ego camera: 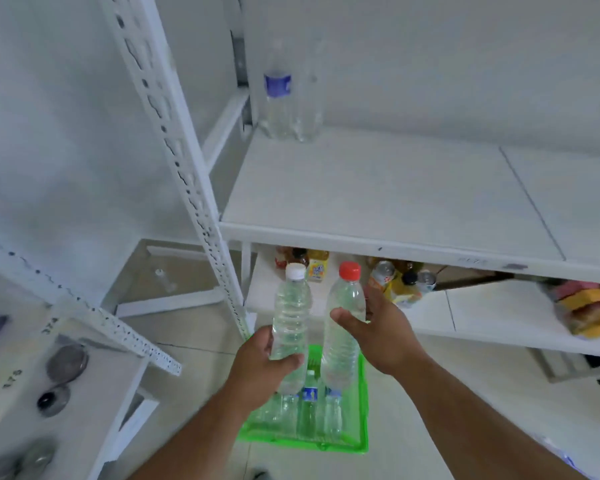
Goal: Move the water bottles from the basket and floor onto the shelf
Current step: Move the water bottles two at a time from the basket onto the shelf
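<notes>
Clear plastic fills both hands: the left hand [267, 355] is wrapped round the lower body of a white-capped bottle [290, 317], and the right hand [378, 327] clasps a red-capped bottle [343, 327] near its upper half, both bottles upright and held side by side above the green basket [355, 445] on the floor. Judging from this, the job is under way but far from finished: two bottles [290, 98] already stand together at the back left corner of the white shelf [378, 195], the pair in hand has yet to be set down, and several more bottles [309, 410] lie in the basket, one with a blue label. How many remain there is hard to count, since the arms and the held bottles cover part of the basket and the clear plastic blurs together. What may be another bottle [163, 280] lies on the floor beyond the shelf's post, too faint to be sure of. Drinks on the lower shelf are partly hidden by the shelf above.
</notes>
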`<action>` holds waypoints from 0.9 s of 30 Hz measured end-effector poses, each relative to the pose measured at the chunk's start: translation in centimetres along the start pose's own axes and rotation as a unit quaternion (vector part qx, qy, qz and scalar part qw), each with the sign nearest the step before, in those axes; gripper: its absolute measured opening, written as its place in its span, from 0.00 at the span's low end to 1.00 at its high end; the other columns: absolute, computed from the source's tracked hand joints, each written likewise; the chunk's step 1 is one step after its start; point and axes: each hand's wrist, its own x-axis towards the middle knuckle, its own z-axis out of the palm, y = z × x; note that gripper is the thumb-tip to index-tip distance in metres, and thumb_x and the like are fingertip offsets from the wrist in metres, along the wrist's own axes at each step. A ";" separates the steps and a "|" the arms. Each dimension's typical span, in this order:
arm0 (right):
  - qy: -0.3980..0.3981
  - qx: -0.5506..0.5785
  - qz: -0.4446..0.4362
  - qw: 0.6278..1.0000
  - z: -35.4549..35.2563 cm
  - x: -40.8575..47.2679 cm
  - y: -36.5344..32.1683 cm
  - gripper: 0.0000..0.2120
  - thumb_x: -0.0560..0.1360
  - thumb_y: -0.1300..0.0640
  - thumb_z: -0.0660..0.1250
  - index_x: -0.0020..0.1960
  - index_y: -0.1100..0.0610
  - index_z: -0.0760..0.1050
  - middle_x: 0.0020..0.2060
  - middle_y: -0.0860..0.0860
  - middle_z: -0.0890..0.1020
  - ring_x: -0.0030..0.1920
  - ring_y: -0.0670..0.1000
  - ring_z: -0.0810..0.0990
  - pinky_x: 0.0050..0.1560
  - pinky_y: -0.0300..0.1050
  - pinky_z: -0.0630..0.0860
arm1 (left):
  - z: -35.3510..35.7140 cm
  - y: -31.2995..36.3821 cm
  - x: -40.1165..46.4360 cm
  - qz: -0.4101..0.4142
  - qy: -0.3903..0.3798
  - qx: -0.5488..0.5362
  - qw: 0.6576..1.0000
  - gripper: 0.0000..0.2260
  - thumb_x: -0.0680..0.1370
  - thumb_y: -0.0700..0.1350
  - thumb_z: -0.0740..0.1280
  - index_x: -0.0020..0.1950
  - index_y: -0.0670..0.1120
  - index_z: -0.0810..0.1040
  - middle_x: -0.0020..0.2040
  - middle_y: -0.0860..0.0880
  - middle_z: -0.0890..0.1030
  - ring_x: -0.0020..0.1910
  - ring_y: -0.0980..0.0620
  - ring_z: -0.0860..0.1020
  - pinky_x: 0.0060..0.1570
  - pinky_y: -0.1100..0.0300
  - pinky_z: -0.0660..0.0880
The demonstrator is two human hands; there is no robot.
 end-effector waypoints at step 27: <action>0.104 0.026 -0.134 0.985 -11.9 2.8 -19.6 0.20 0.71 0.39 0.72 0.57 0.45 0.72 0.44 0.38 0.79 0.42 0.39 0.78 0.35 0.33 0.69 | -5.4 23.2 0.4 0.131 0.104 0.020 0.986 0.20 0.67 0.47 0.78 0.55 0.57 0.75 0.49 0.59 0.82 0.46 0.64 0.80 0.37 0.71 0.71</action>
